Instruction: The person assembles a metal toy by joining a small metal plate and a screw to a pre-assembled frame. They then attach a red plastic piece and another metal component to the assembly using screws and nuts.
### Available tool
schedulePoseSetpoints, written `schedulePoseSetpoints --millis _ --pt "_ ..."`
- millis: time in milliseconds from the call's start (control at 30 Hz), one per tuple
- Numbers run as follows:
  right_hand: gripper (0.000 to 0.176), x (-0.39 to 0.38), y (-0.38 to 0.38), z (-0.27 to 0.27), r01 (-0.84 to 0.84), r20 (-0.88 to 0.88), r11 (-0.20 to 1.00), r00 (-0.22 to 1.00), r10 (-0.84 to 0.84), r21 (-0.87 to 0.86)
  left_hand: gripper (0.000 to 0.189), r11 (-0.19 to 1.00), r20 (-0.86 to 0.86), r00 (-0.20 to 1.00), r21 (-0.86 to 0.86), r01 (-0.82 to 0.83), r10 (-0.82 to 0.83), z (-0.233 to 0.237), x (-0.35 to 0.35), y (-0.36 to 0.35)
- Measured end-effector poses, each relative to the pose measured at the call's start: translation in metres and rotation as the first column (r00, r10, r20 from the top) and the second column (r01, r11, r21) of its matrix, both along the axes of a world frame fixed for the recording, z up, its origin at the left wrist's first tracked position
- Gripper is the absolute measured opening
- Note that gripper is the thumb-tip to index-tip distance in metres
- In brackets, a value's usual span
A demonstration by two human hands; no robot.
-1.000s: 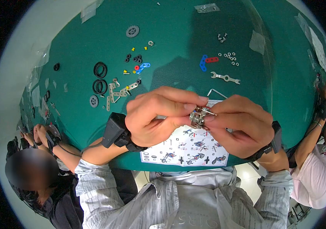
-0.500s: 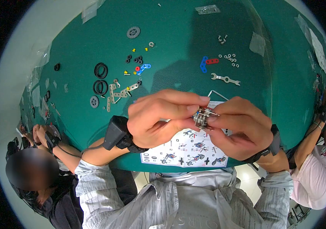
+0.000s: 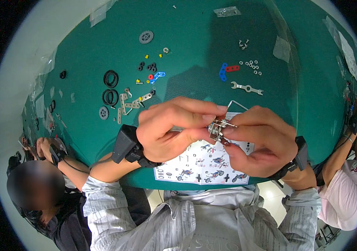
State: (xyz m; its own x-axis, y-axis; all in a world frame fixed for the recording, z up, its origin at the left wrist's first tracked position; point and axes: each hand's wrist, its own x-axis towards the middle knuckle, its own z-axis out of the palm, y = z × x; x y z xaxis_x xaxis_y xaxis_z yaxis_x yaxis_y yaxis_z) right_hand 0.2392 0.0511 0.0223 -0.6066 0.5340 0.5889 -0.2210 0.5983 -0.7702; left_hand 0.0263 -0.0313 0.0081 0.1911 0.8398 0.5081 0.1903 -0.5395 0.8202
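Note:
A small metal assembly (image 3: 216, 130) with screws and plates is held between my two hands, above a printed instruction sheet (image 3: 199, 167). My left hand (image 3: 174, 129) pinches its left side with thumb and fingers. On its right side, my right hand (image 3: 262, 138) grips it, fingertips around the protruding metal ends. The fingers partly hide the assembly. Just beyond the hands lies a bent hex key (image 3: 238, 103), partly covered by the right hand.
Perforated metal strips (image 3: 124, 103), black rings (image 3: 110, 78) and grey wheels (image 3: 146, 37) lie left. A wrench (image 3: 247, 88), blue strip (image 3: 223, 72), red strip (image 3: 232, 68), nuts (image 3: 251, 62) and screws (image 3: 243, 44) lie right. People sit at both sides.
The assembly has turned slightly and shifted a little left between my fingers. My right thumb has moved slightly; both hands keep hold of it.

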Motion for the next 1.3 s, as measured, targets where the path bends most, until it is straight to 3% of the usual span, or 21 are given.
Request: schedulePoseSetpoints --millis 1033,1133,1300 --pt "0.037 0.0021 0.0046 -0.0019 -0.064 0.009 0.998 0.998 0.064 -0.009 0.015 0.998 -0.041 0.999 0.049 0.024 -0.022 -0.0029 -0.0083 0.0031" --pt "0.035 0.0000 0.0020 -0.0011 -0.020 0.015 1.000 1.000 0.020 -0.001 0.023 0.987 0.030 0.994 0.117 -0.111 0.108 -0.0058 0.0012 0.0041" --pt "0.035 -0.0020 0.0019 -0.0002 0.005 0.027 0.999 1.000 -0.007 0.051 0.024 0.979 -0.006 0.994 0.173 -0.109 0.111 -0.0046 0.0003 0.0056"
